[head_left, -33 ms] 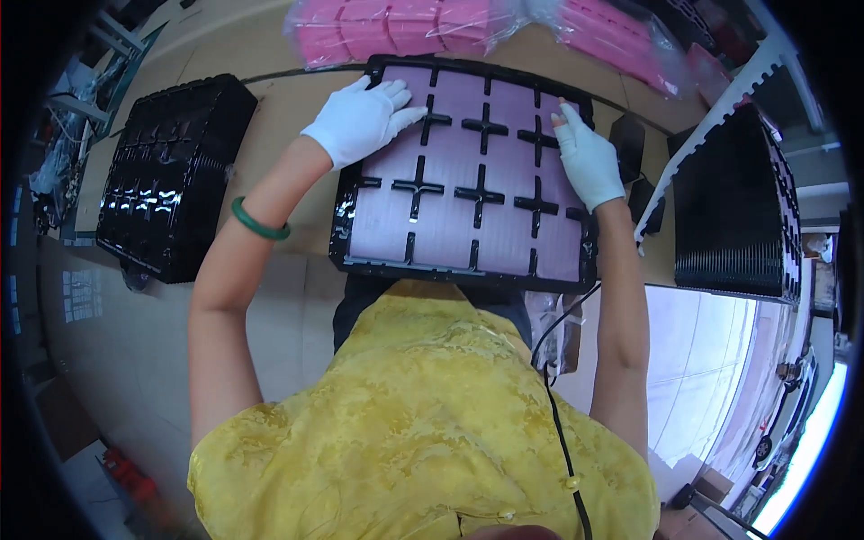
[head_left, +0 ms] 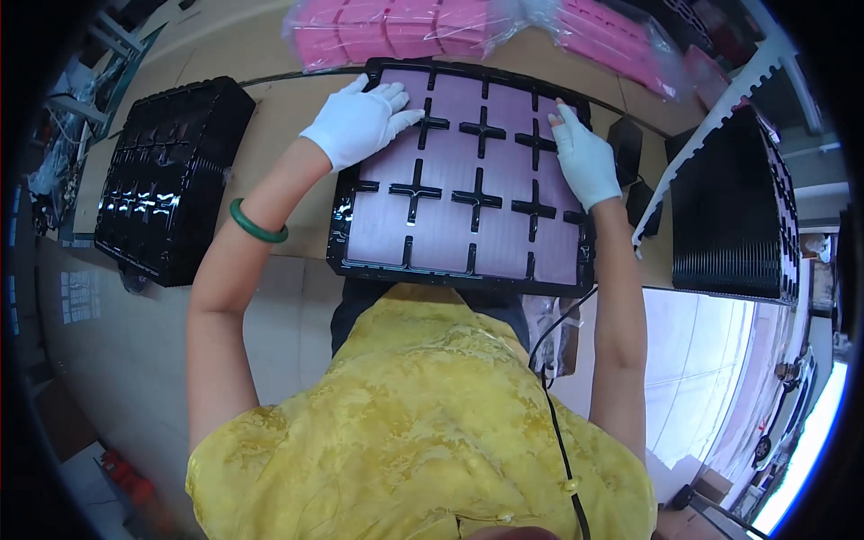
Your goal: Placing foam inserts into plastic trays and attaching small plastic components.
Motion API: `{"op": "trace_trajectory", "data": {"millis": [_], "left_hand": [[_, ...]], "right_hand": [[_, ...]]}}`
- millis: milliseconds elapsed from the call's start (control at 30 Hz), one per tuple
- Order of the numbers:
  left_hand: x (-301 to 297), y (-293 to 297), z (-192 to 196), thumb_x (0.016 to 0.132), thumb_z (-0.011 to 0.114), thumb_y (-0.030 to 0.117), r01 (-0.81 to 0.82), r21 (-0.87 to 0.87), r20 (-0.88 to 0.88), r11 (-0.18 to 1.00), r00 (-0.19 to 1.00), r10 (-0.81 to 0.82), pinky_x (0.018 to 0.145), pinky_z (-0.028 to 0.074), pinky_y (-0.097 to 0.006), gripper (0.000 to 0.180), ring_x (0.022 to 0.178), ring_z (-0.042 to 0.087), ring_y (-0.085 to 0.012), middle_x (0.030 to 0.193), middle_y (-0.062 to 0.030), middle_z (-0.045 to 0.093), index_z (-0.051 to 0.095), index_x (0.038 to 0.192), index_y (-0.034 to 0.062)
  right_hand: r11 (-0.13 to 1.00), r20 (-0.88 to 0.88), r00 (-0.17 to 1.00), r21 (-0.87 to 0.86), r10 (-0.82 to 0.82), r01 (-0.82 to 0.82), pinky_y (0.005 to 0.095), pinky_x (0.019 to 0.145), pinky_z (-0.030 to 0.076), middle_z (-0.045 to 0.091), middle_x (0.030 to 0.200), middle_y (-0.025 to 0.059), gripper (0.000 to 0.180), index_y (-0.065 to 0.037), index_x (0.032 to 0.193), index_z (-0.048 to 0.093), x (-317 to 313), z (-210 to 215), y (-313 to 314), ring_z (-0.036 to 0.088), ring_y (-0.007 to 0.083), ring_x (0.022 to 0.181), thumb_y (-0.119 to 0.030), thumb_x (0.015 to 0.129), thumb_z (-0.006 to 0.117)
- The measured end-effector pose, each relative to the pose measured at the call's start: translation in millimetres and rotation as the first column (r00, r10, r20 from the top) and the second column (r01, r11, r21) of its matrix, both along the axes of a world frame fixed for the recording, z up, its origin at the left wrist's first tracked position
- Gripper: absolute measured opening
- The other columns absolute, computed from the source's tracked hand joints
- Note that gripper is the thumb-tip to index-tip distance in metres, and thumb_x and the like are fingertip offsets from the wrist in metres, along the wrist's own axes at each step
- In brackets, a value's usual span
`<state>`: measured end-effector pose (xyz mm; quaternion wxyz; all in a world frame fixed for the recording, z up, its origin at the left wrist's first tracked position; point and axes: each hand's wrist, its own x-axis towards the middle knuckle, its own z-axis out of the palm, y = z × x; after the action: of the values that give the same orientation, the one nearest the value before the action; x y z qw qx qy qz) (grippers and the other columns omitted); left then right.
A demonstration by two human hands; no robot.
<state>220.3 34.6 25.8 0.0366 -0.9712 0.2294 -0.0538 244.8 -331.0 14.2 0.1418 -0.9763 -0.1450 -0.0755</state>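
Observation:
A black plastic tray with raised cross-shaped dividers lies in front of me at the table edge. Flat pinkish-purple pieces fill the spaces between the dividers. My left hand, in a white glove, rests flat on the tray's far left corner with its fingers stretched out. On the right rim lies my right hand, also gloved, with its fingers extended toward the far corner and some fingertips bare. Both hands touch the tray, and neither is wrapped round anything.
A stack of black trays stands at the left, and another tall stack at the right beside a pale notched strip. Bagged pink pieces lie across the back. A black cable hangs down my front.

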Motion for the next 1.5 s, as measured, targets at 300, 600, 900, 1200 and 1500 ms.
{"op": "trace_trajectory", "data": {"millis": [300,600,900,1200,1500], "left_hand": [[-7,-2,6,0.108,0.043,0.033,0.090,0.041,0.061,0.995,0.994,-0.093,0.119,0.035,-0.051,0.037,0.118,0.063,-0.0273,0.121,-0.0122,0.066,0.068,0.127,0.0148],[-10,-4,7,0.106,0.043,0.025,0.116,0.042,0.034,0.992,0.992,-0.118,0.119,0.034,-0.051,0.036,0.119,0.063,-0.0249,0.119,-0.0083,0.067,0.068,0.131,0.0182],[1,3,5,0.106,0.047,0.036,0.133,-0.031,0.143,0.991,0.981,-0.127,0.120,0.031,-0.052,0.044,0.129,0.057,-0.0331,0.129,-0.0171,0.064,0.064,0.129,0.0028],[-97,-13,2,0.102,0.055,0.044,0.109,-0.283,0.103,0.953,0.991,-0.083,0.120,0.033,-0.050,0.054,0.133,0.055,-0.0347,0.140,-0.0211,0.060,0.062,0.131,-0.0008],[-136,-8,27,0.097,0.062,0.046,0.032,-0.255,-0.117,0.966,0.991,-0.064,0.121,0.030,-0.053,0.068,0.139,0.049,-0.0390,0.147,-0.0237,0.055,0.055,0.140,-0.0053]], "right_hand": [[0.995,0.099,0.992,-0.070,0.081,-0.074,0.0532,0.082,0.056,0.070,0.116,0.0221,0.047,-0.011,0.139,0.059,-8,-4,-9,0.069,0.0423,0.098,-0.038,0.107,0.039],[0.921,0.189,0.944,-0.336,0.271,-0.197,0.0580,0.086,0.056,0.066,0.133,0.0139,0.037,-0.013,0.134,0.060,-10,-10,-12,0.067,0.0373,0.114,-0.027,0.102,0.047],[0.994,0.110,0.988,-0.037,0.107,-0.103,0.0502,0.099,0.051,0.067,0.131,0.0196,0.047,-0.011,0.139,0.060,2,5,-24,0.061,0.0427,0.123,-0.038,0.107,0.040],[0.999,-0.191,0.981,-0.007,0.041,-0.043,0.0457,0.099,0.051,0.069,0.128,0.0207,0.040,-0.007,0.131,0.064,-108,42,-7,0.065,0.0405,0.118,-0.033,0.104,0.051],[0.989,0.004,0.990,-0.050,0.138,-0.137,0.0472,0.104,0.049,0.065,0.133,0.0208,0.045,-0.004,0.134,0.061,-140,19,-11,0.060,0.0417,0.125,-0.030,0.098,0.058]]}}
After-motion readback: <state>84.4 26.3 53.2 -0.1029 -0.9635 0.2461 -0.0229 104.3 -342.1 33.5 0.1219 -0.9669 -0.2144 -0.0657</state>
